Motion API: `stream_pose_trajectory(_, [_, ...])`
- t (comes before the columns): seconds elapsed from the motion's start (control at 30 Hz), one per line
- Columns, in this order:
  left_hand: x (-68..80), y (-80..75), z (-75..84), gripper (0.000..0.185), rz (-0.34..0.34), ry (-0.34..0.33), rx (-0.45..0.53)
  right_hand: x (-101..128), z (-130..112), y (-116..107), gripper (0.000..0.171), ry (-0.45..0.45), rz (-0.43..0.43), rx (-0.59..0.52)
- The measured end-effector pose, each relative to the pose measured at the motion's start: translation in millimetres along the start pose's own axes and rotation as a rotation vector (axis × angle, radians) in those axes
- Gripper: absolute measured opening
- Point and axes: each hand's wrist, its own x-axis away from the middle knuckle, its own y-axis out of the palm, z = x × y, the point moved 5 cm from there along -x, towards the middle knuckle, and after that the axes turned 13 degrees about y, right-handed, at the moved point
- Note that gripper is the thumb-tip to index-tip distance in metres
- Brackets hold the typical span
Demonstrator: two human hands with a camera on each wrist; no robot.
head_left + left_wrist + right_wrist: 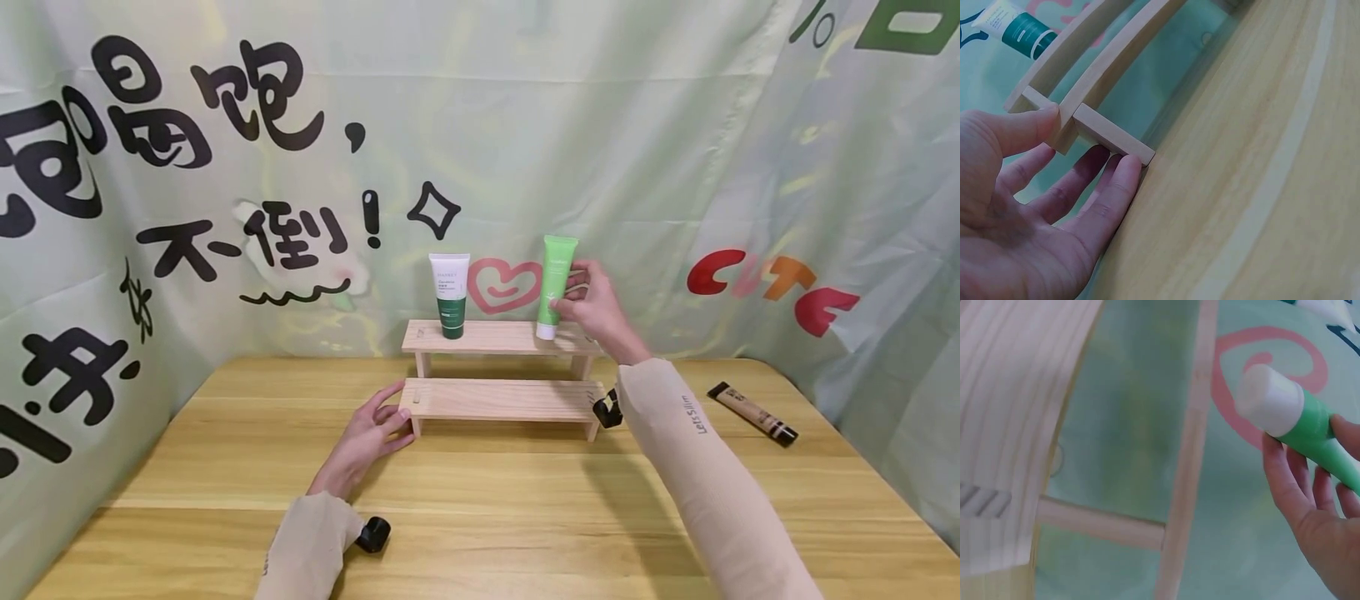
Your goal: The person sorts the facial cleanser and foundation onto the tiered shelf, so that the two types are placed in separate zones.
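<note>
My head camera looking down over the table's near edge at the wooden rack [501,398], wrist cameras close beside it, all sharing the rack [1094,69] [1029,419]

Staged studio booth, printed backdrop [525,125], wooden table [480,517]

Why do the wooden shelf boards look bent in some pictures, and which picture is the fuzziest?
In the left wrist view the wooden shelf curves because that close lens bends straight lines; the left hand is fairly sharp. The right wrist view is fuzziest: the green tube and right hand look soft, the boards blurry. The head view is sharp and evenly lit, with soft shadows on the table.
</note>
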Motion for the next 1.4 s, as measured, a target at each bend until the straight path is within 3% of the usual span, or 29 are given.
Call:
stream_pose_trajectory(0.47, [-1.4,-0.8,0.7,0.054,-0.006,0.003,0.0,-3,-1,34,0.057,-0.212,0.11,0.003])
stream_pose_trajectory(0.83, [2.6,0.7,0.2,0.054,-0.011,0.001,0.004,-1,6,50,0.057,-0.234,0.132,-0.004])
stream_pose_trajectory(1.4, [0.0,-0.1,-0.2,0.053,0.002,0.005,-0.001,-1,8,56,0.052,-0.237,0.14,0.041])
